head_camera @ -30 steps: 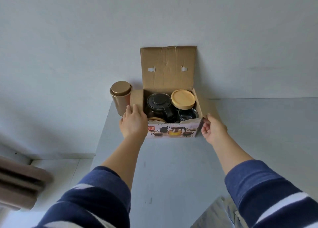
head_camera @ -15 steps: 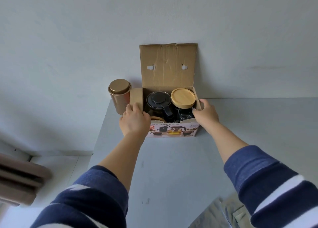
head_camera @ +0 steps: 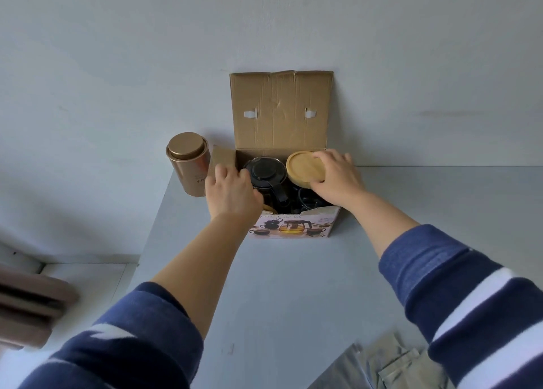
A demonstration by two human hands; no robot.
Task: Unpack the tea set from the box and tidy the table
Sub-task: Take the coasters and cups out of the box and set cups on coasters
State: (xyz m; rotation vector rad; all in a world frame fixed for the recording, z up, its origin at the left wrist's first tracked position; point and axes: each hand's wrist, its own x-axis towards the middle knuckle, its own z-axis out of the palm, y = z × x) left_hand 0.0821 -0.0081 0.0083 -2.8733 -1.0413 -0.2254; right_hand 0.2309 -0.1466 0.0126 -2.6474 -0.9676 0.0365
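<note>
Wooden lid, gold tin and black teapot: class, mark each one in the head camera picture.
wooden lid (head_camera: 304, 167), head view, on its flat top face.
gold tin (head_camera: 188, 165), head view, on its side wall below the cap.
black teapot (head_camera: 266, 171), head view, on its dark lid.

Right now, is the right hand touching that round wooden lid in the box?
Touching. The head view shows the right hand with fingers lying on the wooden lid and the thumb under its near edge.

Grey table (head_camera: 293, 300), flat top, far edge against the wall. On it: open cardboard box (head_camera: 280, 118) at the back, lid flap upright, printed front panel w/ tea-set pics. Copper-coloured round tin (head_camera: 188, 165) just left of box, lid on. Foil pouches (head_camera: 382, 368) at near right edge, partly cut off.
</note>
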